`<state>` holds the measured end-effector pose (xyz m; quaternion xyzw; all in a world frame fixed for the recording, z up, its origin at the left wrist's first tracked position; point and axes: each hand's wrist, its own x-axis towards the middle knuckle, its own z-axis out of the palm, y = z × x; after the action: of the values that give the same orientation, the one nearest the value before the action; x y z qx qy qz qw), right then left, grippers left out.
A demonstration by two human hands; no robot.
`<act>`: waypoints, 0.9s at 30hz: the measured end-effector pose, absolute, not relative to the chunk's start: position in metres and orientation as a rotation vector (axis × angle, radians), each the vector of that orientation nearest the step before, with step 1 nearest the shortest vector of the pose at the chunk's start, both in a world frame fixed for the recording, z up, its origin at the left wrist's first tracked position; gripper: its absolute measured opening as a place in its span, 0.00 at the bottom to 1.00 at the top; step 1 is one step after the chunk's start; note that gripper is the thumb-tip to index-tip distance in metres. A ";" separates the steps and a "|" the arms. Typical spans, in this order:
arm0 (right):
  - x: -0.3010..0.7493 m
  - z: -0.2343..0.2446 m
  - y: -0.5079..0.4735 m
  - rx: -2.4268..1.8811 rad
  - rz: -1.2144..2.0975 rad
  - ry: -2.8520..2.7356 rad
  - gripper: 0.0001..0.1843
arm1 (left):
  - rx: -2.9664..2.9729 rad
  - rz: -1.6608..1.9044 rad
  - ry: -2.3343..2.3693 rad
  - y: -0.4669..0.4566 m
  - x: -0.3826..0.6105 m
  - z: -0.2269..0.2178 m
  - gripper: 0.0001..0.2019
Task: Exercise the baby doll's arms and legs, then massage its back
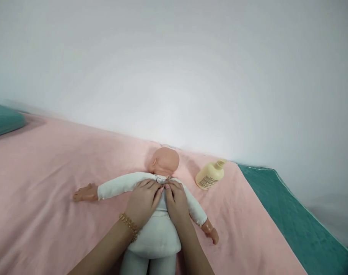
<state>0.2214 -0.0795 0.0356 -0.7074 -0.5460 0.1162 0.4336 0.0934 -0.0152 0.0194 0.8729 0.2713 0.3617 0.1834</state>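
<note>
A baby doll (pixel 162 233) with a white cloth body lies face down, its bald head (pixel 166 159) toward the wall and its arms spread. My left hand (pixel 143 200) rests on the doll's upper back, left of the middle, with a gold bracelet at the wrist. Mirroring it on the right side of the back is my right hand (pixel 176 198). Both thumbs come close together near the spine, and the fingers lie against the cloth just below the neck. Neither hand holds anything that I can see.
Right of the doll's head stands a pale yellow pump bottle (pixel 210 175), slightly tilted in view. Pink cloth (pixel 62 160) covers the surface. Green material (pixel 300 214) shows along the right, and a green cushion-like item (pixel 6 119) sits far left. A white wall (pixel 174 76) rises behind.
</note>
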 end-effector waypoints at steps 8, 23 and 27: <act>0.222 0.032 -0.087 -1.606 0.241 -1.282 0.16 | 2.415 1.169 0.767 -0.021 0.093 0.021 0.15; 0.223 0.034 -0.085 -1.671 0.271 -1.342 0.17 | 2.443 1.052 0.820 -0.016 0.089 0.017 0.15; 0.222 0.031 -0.084 -1.679 0.289 -1.344 0.17 | 2.428 1.043 0.813 -0.015 0.089 0.015 0.15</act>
<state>0.2223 -0.0839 0.0311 -0.6842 -0.5476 0.1178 0.4670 0.0893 -0.0146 0.0152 0.8627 0.2888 0.3706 0.1872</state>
